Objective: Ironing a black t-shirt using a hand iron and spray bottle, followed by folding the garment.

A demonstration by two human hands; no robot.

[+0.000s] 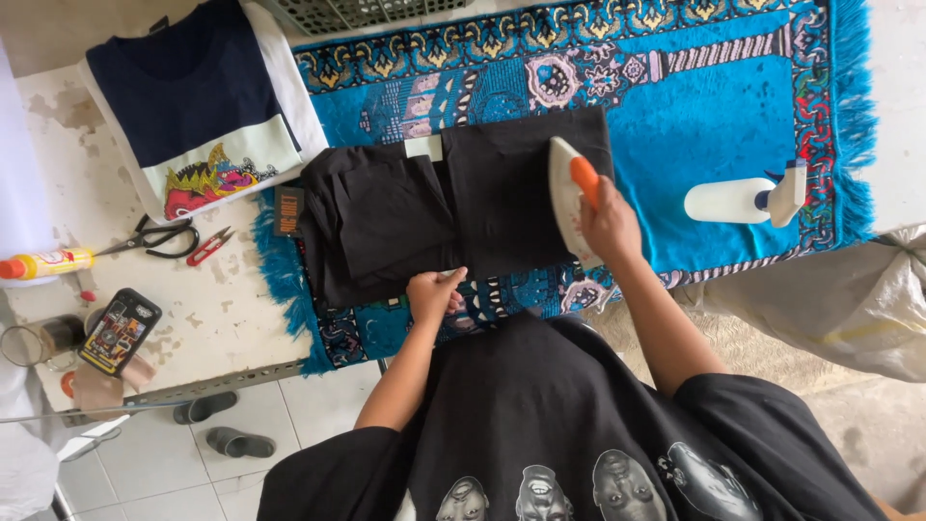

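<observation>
Lying folded on blue patterned rug point(733, 125): black garment point(453, 203). Right hand point(608, 224), grip closed round orange handle of iron point(567, 198), at garment's right edge. Left hand point(434, 294), fingers curled, pinching garment's near edge. Spray bottle point(743, 200) right of garment.

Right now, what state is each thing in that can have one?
Black garment: partly folded, flat on the blue mat.
Iron: on the garment, gripped by right hand.
Left hand: pinching the garment's near edge.
Spray bottle: lying on its side.
Navy shirt: folded.
Scissors: blades shut.
Phone: screen lit.
</observation>
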